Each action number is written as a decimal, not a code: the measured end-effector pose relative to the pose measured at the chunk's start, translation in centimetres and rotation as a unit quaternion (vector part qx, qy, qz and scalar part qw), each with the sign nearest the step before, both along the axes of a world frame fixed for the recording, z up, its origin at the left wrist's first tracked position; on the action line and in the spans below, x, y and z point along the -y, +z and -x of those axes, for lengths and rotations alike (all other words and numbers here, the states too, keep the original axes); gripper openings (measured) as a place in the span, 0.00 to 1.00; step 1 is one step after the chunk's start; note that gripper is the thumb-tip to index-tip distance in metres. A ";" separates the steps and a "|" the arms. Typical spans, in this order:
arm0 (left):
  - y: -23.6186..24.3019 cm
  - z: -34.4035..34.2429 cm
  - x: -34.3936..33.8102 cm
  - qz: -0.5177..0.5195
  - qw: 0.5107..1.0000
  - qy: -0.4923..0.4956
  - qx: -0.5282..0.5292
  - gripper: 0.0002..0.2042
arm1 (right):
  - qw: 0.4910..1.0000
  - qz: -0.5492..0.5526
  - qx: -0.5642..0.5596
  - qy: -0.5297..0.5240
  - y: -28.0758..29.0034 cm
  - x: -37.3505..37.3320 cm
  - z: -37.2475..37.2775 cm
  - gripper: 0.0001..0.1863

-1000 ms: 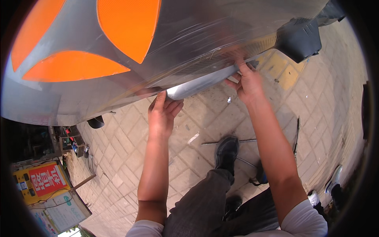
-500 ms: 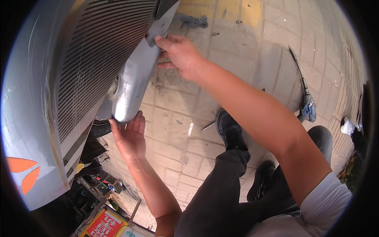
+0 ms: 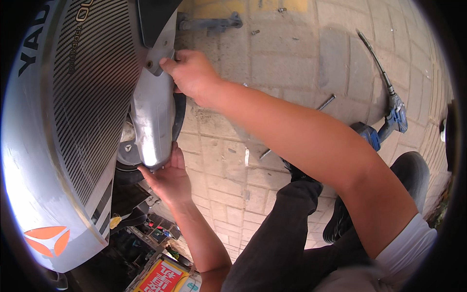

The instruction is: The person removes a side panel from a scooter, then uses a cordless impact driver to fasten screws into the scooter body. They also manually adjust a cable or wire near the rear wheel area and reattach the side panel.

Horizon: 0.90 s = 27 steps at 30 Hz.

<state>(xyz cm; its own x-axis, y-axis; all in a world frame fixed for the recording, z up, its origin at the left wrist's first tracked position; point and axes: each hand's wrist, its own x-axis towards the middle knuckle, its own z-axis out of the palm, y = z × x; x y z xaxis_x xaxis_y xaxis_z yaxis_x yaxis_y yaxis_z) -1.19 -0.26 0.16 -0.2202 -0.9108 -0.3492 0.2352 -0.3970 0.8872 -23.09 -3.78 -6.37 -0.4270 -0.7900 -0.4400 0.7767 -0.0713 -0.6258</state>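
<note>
A long silver-grey cover point(image 3: 152, 114) stands in front of the scooter's wheel, beside the grey bodywork point(image 3: 36, 165) with its carbon-patterned panel point(image 3: 97, 102). My right hand point(image 3: 192, 75) grips the cover's upper end, the thumb lying near a holed tab point(image 3: 156, 61) and the other fingers tucked mostly out of sight behind the edge. Around the rounded lower end, my left hand point(image 3: 169, 180) closes from below, thumb on one side and fingers on the other. Part of the black tyre point(image 3: 179, 114) shows behind the cover.
On the paving lie a blue cordless power tool point(image 3: 396, 114) with a long shaft, a metal rod point(image 3: 327, 102), a dark side stand-like bar point(image 3: 211, 23) and small bolts point(image 3: 255, 32). My dark-trousered legs point(image 3: 277, 224) are at the lower middle. A red-and-yellow box point(image 3: 163, 278) sits at the bottom.
The view has shifted, showing more of the wheel behind the cover. Both hands keep their hold on the cover, which now stands more upright in the picture.
</note>
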 end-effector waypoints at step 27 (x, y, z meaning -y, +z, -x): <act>-1.6 0.9 2.5 -0.014 0.992 0.124 -0.010 0.30 | 0.997 0.048 -0.011 -0.057 1.9 -2.1 0.0 0.14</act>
<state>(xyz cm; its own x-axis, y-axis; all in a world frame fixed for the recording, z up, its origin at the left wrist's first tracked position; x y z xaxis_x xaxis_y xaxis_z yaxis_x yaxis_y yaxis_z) -2.05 -2.80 -1.45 0.0015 -0.9282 -0.3721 0.3456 -0.3487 0.8712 -23.12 -1.70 -4.42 -0.5260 -0.7734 -0.3538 0.7456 -0.2192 -0.6294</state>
